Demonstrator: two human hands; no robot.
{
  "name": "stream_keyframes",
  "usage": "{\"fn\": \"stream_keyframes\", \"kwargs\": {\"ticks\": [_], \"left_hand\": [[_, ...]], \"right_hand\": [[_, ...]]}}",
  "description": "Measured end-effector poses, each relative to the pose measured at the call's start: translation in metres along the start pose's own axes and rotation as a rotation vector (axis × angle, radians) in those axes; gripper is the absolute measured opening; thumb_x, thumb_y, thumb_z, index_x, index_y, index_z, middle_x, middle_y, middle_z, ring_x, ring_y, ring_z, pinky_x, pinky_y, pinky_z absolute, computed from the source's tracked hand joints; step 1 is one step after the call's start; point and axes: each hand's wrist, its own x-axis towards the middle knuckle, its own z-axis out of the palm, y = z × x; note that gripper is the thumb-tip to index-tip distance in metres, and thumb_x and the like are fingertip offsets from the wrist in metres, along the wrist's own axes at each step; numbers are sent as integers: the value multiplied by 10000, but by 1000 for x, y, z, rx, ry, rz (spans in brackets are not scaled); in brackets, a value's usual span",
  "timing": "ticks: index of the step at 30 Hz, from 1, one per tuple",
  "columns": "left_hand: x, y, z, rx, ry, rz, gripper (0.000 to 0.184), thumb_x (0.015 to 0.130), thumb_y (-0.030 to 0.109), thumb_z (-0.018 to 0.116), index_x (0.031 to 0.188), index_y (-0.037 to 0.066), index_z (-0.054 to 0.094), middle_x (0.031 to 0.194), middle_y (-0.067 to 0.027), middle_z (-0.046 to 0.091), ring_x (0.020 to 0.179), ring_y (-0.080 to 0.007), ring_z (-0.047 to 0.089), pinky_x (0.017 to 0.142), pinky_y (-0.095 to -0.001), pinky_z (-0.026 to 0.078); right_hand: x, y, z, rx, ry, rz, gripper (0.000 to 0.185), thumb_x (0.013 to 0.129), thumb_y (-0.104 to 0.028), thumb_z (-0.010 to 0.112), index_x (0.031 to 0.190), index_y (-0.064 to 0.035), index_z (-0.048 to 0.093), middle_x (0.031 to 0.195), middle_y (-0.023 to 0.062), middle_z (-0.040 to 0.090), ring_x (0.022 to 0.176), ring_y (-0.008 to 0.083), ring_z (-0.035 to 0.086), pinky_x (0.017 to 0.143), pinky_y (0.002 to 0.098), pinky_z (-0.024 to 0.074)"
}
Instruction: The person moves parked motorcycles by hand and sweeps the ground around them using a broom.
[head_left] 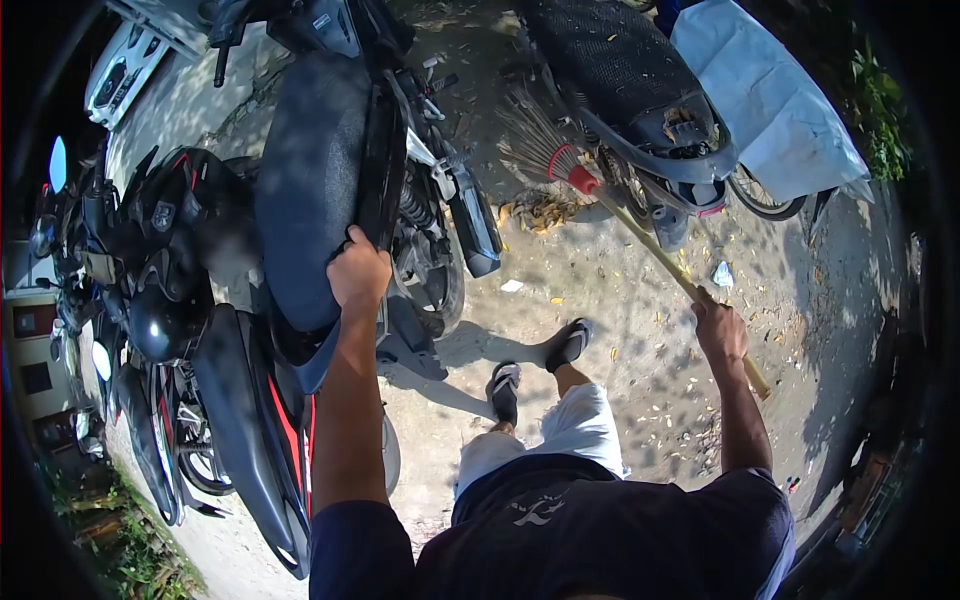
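Note:
My right hand [720, 328] is wrapped round the wooden handle of a stick broom [648, 240]. The broom slants away from me, its red-bound bristles [535, 130] low by the rear wheel of a parked motorcycle with a worn black seat [625, 70]. Dry leaves [545, 212] lie in a small heap just below the bristles. My left hand [359, 270] is closed on the side edge of another motorcycle's long dark seat [312, 190], near its rear end. What the fingertips hook under there is hidden.
More motorcycles [250, 430] stand close together at the left. A pale sheet [765, 95] covers a two-wheeler at the upper right. A white car [125, 65] is at the upper left. Scattered leaves and a scrap of litter [723, 274] lie on the sunlit concrete ground [660, 400].

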Motion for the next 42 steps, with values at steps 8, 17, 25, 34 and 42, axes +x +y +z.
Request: {"fn": "stream_keyframes", "kwargs": {"ticks": [8,17,25,34,42], "left_hand": [[1,-1,1,5,20,10,520,826,319,627,1218,6,489,865,-130,694,777,-298,706,710,-414,563],[0,0,-4,-58,8,16,381,833,308,607,1069,28,499,889,-176,700,829,-352,699,759,-451,551],[-4,0,-6,-81,-20,1,347,842,276,564,1082,30,516,964,-204,704,911,-368,691,831,-457,534],[0,-2,0,-75,15,25,388,849,293,551,1128,23,529,1049,-195,696,993,-358,676,883,-448,517],[-5,-9,3,-73,-4,33,447,900,376,512,1169,19,511,1142,-204,666,1035,-352,664,908,-446,509]], "right_hand": [[42,-63,9,161,21,-130,363,943,-344,543,1288,-243,594,917,192,694,859,395,669,739,498,520],[1,-61,160,452,-316,-168,301,913,-308,497,1159,-194,628,1013,226,662,988,424,625,827,490,506],[-242,115,111,151,-246,126,312,928,-382,565,1196,-248,651,802,216,657,748,415,655,614,494,514],[-251,46,158,198,-7,-24,299,946,-378,515,1141,-200,654,773,226,653,715,431,649,631,534,508],[-289,109,150,82,-260,198,293,931,-405,558,1189,-297,648,850,171,695,776,390,680,660,501,536]]}}
